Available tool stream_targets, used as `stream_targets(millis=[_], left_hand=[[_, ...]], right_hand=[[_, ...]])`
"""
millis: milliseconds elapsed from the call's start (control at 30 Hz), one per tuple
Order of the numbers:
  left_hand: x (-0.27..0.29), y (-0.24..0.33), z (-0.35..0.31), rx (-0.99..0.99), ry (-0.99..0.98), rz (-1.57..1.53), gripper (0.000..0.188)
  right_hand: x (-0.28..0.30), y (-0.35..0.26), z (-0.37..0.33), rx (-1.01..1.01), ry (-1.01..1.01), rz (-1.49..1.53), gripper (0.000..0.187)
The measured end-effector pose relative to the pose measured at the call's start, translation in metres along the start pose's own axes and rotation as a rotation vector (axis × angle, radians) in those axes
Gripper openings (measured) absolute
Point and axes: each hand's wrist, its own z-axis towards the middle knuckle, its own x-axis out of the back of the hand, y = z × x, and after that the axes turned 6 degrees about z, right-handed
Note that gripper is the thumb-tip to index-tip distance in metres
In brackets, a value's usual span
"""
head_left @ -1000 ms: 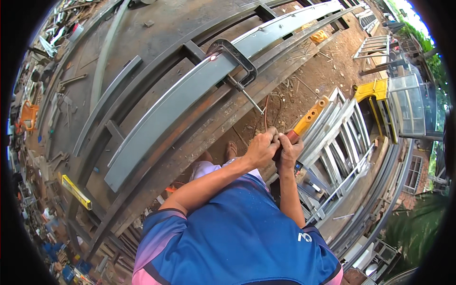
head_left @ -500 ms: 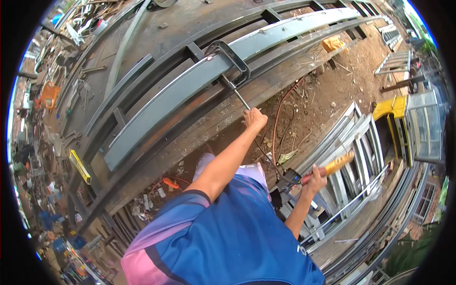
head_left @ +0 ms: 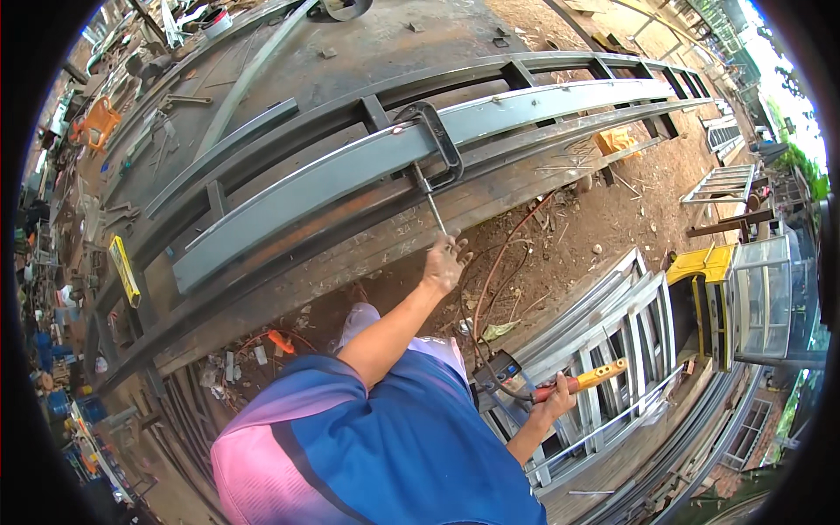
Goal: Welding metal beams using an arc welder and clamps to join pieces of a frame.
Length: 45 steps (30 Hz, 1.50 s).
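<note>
Left hand [head_left: 444, 265] loosened, fingers half-open at clamp screw [head_left: 433, 206] | right hand [head_left: 557, 399] wraps yellow-red tool [head_left: 600, 374] | likely mid-adjustment

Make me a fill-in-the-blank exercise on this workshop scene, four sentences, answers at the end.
1. The right grip holds a tool handle coloured red and ____.
2. The left grip is at the near end of the rod extending from the ____.
3. The clamp over the grey beam is coloured ____.
4. Left or right: the long yellow bar is on the picture's ____ side.

Missing words: yellow; clamp; black; left.
</note>
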Motion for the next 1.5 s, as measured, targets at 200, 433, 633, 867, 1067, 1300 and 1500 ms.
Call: stream_targets(millis=[200, 433, 633, 867, 1067, 1300, 1500], left_hand=[[0.029, 0.011, 0.003, 0.078, 0.105, -0.268, 0.049], [0.127, 0.005, 0.03, -0.01, 0.593, 0.919, 0.016], [0.003, 0.071, 0.045, -0.574, 0.462, 1.225, 0.019], [-0.035, 0.067, 0.131, -0.162, 0.517, 0.179, 0.043], [-0.064, 0.076, 0.099, -0.058, 0.149, 0.095, 0.054], [0.006, 0.135, 0.027, -0.184, -0.044, 0.443, 0.056], [0.107, 0.192, -0.063, -0.074, 0.028, 0.31, 0.058]], right_hand=[[-0.034, -0.025, 0.001, 0.044, -0.159, -0.033, 0.021], [-0.065, -0.09, 0.004, 0.058, -0.242, 0.111, 0.023], [-0.002, -0.256, 0.024, 0.534, -0.182, 0.169, 0.018], [0.112, -0.381, 0.012, 1.002, -0.205, 0.419, 0.015], [0.13, -0.357, 0.034, 0.918, -0.155, 0.482, 0.016], [0.054, -0.352, 0.08, 0.73, -0.385, 0.518, 0.018], [-0.054, -0.346, 0.1, 0.609, -0.738, 0.519, 0.017]])
